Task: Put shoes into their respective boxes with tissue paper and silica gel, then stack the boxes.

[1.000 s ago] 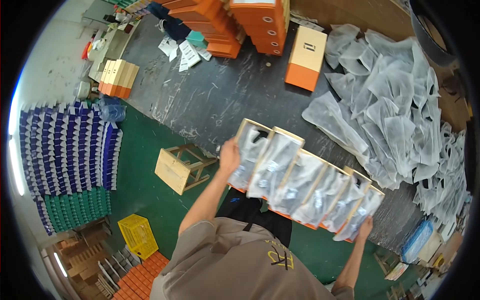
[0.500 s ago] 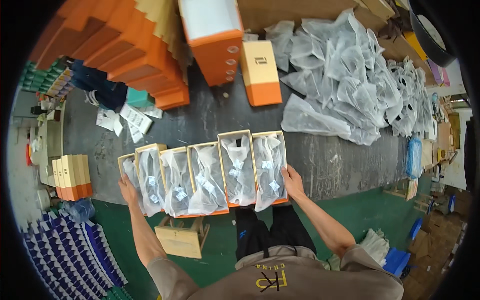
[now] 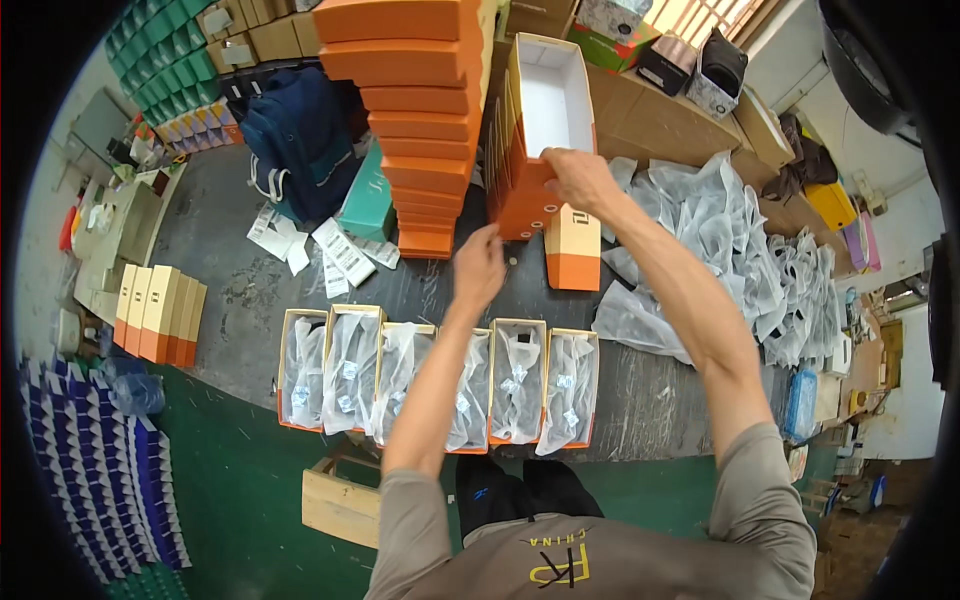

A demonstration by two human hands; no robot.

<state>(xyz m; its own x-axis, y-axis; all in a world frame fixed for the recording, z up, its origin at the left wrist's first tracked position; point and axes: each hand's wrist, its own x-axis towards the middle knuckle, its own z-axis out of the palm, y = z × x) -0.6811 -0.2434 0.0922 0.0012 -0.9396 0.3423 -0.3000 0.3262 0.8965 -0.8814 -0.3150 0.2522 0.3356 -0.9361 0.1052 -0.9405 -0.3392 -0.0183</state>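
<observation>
An open orange shoebox (image 3: 556, 95) with a white inside stands at the top of a pile at the back middle of the table. My right hand (image 3: 585, 182) is closed over its near right rim, fingers on the edge. My left hand (image 3: 480, 262) is raised by the pile's lower left corner, its fingers loosely extended; whether they touch the pile I cannot tell. Below my arms, several open shoeboxes (image 3: 518, 325) stand in a row along the table's near edge. Each holds contents wrapped in white tissue, with small printed packets on top. My left forearm covers part of the row.
A tall stack of orange boxes (image 3: 420, 120) rises left of the pile. A cream and orange box (image 3: 574, 255) stands to its right, beside a heap of translucent wrapping (image 3: 700, 240). Paper slips (image 3: 342, 250), a teal box (image 3: 367, 205) and a blue backpack (image 3: 300, 135) lie farther left.
Both hands have let go of the row of boxes, now resting along the near table edge. They have reached forward to the pile, and the right one has gripped the open shoebox.
</observation>
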